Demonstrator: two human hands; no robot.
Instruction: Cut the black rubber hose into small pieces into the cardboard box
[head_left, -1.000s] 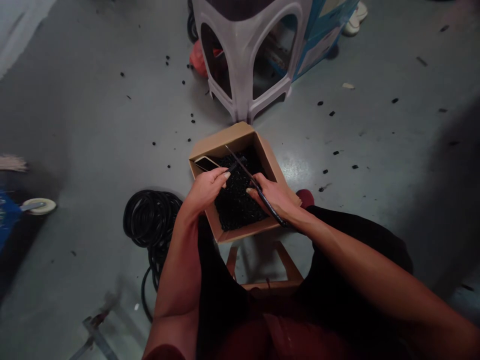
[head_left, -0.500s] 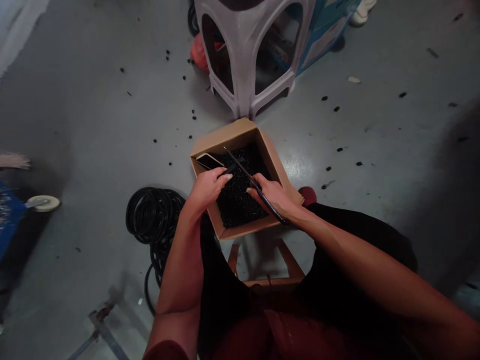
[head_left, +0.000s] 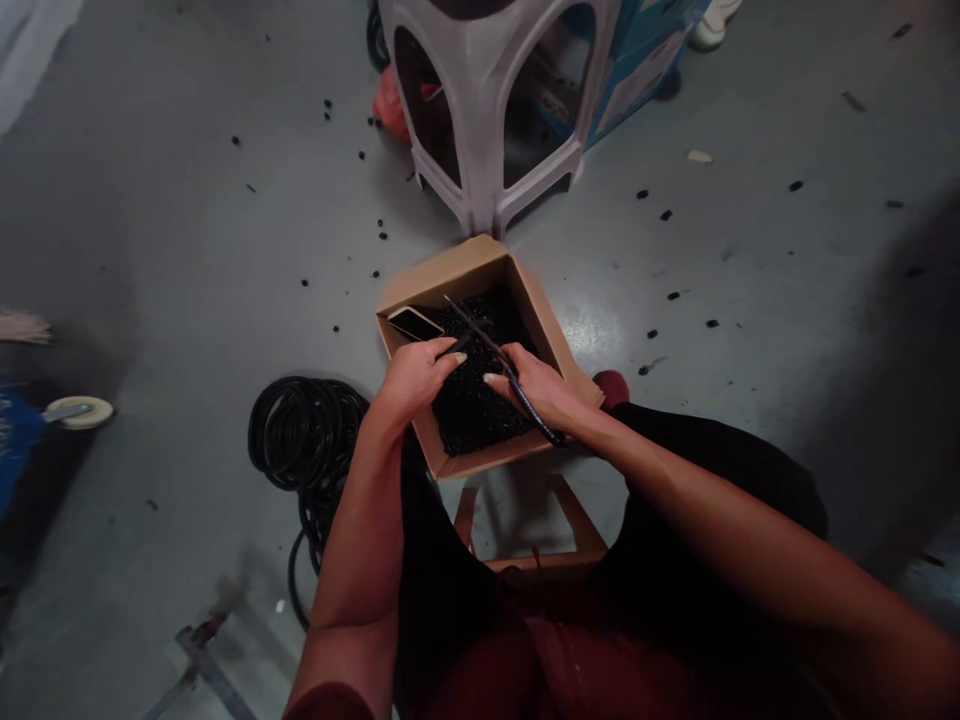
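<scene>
My left hand (head_left: 415, 378) is closed, thumb and fingers pinching a short black strip (head_left: 459, 343) — dark, slim and seemingly ribbed — which sticks out past my fingertips toward my right. My right hand (head_left: 534, 388) is curled round what look like scissors (head_left: 529, 405), the dark handle running back beneath my wrist and the thin blades slanting away past the strip; whether they are parted I cannot tell. Just below both hands lies a heap of small glossy black pieces (head_left: 480, 400), spread over the inside of an open brown carton (head_left: 442, 272). Beyond my left hand, in the carton's far corner, leans a flat dark thing with a pale edge (head_left: 414, 323), perhaps a phone. To the left of my left hand, black tubing (head_left: 285, 435) sits coiled in loops on the smooth grey floor (head_left: 187, 220), which is dotted with little black bits on either side of me. Ahead of my hands, right behind the carton, stands a pale plastic stool (head_left: 484, 100), a red bag (head_left: 390, 105) by its left side and a blue box (head_left: 645, 60) by its right — past that, a white shoe (head_left: 712, 25).
</scene>
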